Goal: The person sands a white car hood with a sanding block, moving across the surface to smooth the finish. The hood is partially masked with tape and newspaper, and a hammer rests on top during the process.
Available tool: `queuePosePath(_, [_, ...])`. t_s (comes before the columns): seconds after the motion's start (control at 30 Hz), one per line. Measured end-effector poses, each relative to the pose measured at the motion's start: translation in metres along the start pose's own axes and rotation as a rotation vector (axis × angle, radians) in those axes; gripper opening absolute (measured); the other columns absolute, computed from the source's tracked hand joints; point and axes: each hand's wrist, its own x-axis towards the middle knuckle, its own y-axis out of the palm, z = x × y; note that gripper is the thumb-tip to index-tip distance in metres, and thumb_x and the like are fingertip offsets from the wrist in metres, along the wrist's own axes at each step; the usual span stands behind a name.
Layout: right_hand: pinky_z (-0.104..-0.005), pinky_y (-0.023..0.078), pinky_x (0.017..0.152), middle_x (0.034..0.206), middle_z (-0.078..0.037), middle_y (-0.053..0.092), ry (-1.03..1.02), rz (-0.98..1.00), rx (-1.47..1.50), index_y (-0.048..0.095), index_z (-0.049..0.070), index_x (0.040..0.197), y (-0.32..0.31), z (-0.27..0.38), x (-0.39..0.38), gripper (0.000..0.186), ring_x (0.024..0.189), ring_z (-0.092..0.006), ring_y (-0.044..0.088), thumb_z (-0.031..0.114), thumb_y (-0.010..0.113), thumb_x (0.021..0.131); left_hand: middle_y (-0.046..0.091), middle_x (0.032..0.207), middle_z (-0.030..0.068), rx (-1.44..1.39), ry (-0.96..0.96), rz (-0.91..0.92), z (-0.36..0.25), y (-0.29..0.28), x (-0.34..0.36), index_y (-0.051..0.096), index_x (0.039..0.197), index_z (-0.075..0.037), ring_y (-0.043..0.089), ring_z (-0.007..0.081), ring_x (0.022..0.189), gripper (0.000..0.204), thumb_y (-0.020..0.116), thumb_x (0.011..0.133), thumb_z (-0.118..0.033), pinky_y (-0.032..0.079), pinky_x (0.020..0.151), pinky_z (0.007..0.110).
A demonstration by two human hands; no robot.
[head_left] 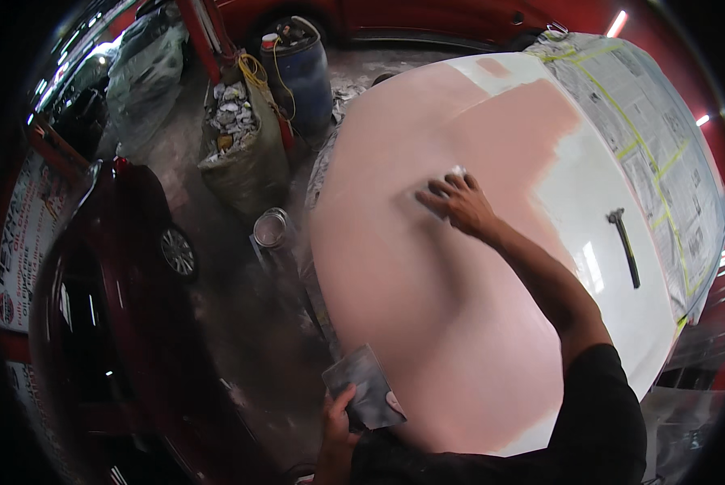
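Note:
In front of me spreads a car hood, its pale pink coat set against white areas on the right. My right hand rests on the pink middle, fingers bent, with a small white piece showing at the fingertips. Most of that piece is hidden by the fingers. Low down, by the hood's near left edge, my left hand pinches a flat, dark grey square sheet, thumb on top. A dark T-headed tool lies on the white part, right of my right arm.
Taped paper covers the windshield area at the right. Left of the hood stand a metal can, a stuffed sack and a blue barrel with a yellow cord. A dark red car is parked further left.

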Motion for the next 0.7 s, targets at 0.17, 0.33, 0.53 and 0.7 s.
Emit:
queuePosePath(0.17, [-0.0515,0.038,0.104,0.137,0.004,0.053,-0.064,0.090,-0.025,0.051,0.037,0.140,0.047,-0.011,0.109,0.065,0.126,-0.0224,0.049,0.010,0.064,0.082,0.063,0.117,0.0144,0.018,0.020,-0.099,0.005,-0.014,0.025,0.050,0.129,-0.001,0.065,0.0288,0.106,0.039,0.056,0.090,-0.004,0.055,0.092,0.043])
queuePosePath(0.33, [-0.0509,0.039,0.103,0.135,0.003,0.056,0.038,0.174,0.037,0.052,0.039,0.139,0.071,-0.002,0.133,0.058,0.127,-0.0216,0.049,0.015,0.058,0.087,0.064,0.114,0.0129,0.044,-0.006,-0.162,0.000,-0.031,0.028,0.051,0.128,-0.001,0.066,0.0268,0.102,0.040,0.058,0.089,-0.004,0.055,0.090,0.040])
queuePosePath(0.53, [-0.0524,0.037,0.106,0.132,0.002,0.057,-0.027,0.295,0.137,0.057,0.039,0.135,0.035,0.007,0.106,0.058,0.126,-0.0237,0.050,0.009,0.055,0.085,0.062,0.118,0.0129,0.124,0.034,-0.170,-0.006,-0.019,0.024,0.051,0.130,-0.002,0.063,0.0271,0.107,0.043,0.061,0.089,-0.009,0.053,0.092,0.041])
queuePosePath(0.7, [-0.0466,0.036,0.107,0.133,0.002,0.055,-0.068,0.379,0.157,0.056,0.038,0.134,-0.006,0.038,-0.032,0.062,0.125,-0.0246,0.049,0.009,0.062,0.080,0.058,0.126,0.0136,0.142,0.036,0.042,-0.005,-0.003,0.005,0.049,0.135,-0.002,0.059,0.0282,0.114,0.047,0.059,0.090,-0.010,0.048,0.098,0.042])
